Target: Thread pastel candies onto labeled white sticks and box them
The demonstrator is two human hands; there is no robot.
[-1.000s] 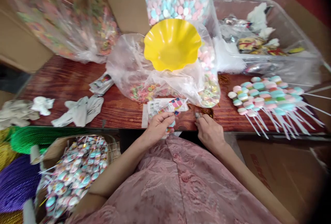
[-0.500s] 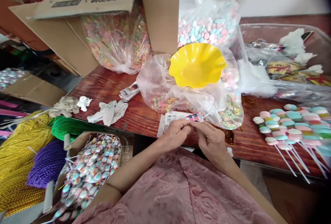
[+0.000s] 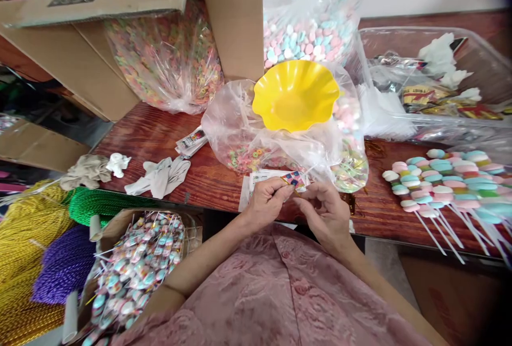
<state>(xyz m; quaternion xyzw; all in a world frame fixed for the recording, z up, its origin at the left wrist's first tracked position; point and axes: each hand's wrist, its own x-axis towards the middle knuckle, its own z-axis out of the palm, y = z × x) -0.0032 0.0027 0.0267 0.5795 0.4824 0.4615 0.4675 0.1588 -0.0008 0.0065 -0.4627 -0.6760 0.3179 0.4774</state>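
Low over the table's front edge, my left hand [image 3: 269,198] pinches a small printed tag [image 3: 295,179] with a blue and pink pattern. A thin gold strand seems to run from the tag's lower edge. My right hand [image 3: 327,214] is just beside it, fingers curled but apart from the thumb, with nothing visible between them. Under and behind my hands lie flat white printed packets [image 3: 258,178]. Beyond them a scalloped yellow bowl [image 3: 296,98] rests on clear bags [image 3: 230,122] of ring-shaped and pastel candies. To the right lie marshmallow skewers [image 3: 444,186] on white sticks.
A cardboard box [image 3: 236,21] holds a large bag of candy rings [image 3: 172,63]. A clear plastic tub [image 3: 424,31] stands back right. Gloves [image 3: 160,175] lie on the left. Below are a box of wrapped skewers [image 3: 136,266] and yellow, purple and green cord bundles [image 3: 60,268].
My hands have moved apart; the right one has drawn back from the left, and the patterned tag now shows plainly in my left fingers. The view has shifted slightly to the right.
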